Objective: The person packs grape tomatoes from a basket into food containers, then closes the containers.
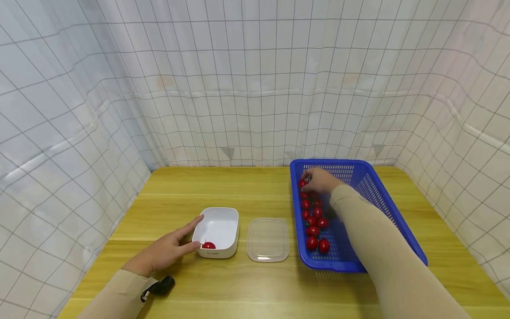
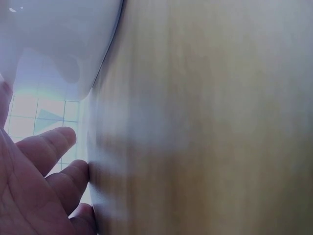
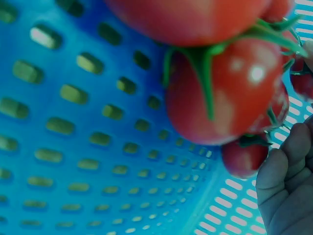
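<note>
A white box (image 1: 217, 226) with one cherry tomato (image 1: 208, 245) in its near-left corner stands on the table. My left hand (image 1: 167, 248) rests along the box's left side, thumb at the near corner and index finger at the rim, both fairly straight. Its other fingers (image 2: 68, 183) are loosely bent beside the box in the left wrist view. Inside the blue basket (image 1: 360, 268), my right hand (image 1: 320, 180) is at the far-left corner. Its thumb and fingers pinch a cherry tomato (image 1: 302, 183). Several more cherry tomatoes (image 1: 317, 212) lie along the basket's left side.
A clear flat lid (image 1: 268, 240) lies between the box and the basket on the wooden table (image 1: 255, 288). Black-gridded white curtains (image 1: 255, 88) surround the table at the back and sides. A dark strap end (image 1: 162, 285) sticks out at my left wrist.
</note>
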Motion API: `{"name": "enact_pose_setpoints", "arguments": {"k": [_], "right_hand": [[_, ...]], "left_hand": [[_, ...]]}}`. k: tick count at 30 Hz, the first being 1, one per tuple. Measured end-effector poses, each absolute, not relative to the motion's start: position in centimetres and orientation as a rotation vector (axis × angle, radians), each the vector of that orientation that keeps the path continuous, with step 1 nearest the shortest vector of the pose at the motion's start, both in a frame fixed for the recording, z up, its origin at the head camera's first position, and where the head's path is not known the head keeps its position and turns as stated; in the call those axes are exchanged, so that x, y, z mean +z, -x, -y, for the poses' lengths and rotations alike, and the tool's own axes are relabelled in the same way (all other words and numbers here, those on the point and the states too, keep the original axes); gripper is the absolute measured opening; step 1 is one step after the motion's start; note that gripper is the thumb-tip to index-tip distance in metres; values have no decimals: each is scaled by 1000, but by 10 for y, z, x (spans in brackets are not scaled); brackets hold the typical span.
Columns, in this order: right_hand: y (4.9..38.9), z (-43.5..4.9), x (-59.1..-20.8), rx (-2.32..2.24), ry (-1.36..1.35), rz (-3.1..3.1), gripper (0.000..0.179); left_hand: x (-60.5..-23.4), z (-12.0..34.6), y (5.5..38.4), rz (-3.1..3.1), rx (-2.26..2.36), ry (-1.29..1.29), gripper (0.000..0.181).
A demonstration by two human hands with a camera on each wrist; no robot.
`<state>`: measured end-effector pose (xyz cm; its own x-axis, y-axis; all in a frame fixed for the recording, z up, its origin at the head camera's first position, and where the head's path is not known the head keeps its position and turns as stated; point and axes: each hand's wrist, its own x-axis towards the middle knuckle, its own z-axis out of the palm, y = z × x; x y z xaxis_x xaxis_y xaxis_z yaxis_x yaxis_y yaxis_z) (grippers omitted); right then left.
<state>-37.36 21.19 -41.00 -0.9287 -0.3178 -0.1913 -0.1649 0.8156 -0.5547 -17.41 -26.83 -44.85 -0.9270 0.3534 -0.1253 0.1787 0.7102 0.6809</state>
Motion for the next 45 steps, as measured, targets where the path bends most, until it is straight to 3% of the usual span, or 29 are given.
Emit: {"name": "enact_pose_setpoints", "arguments": {"k": [13,24,34,45], "right_hand": [[369,-221,-385,-928,428,-2761,44],[353,-205,-340,-1092,522,-2738,39],[324,-144,-309,-1114,762,-2636,38],[285,-67,-302,-993,1002,-2513,34]], "left_hand": [[-448,268,174,-2670,1029,-422,76],[-446,268,174,-2658,1029,-397,76],[-449,269,177,-2668,1028,-416,76],[-450,269,177,-2658,1034,-418,76]]}}
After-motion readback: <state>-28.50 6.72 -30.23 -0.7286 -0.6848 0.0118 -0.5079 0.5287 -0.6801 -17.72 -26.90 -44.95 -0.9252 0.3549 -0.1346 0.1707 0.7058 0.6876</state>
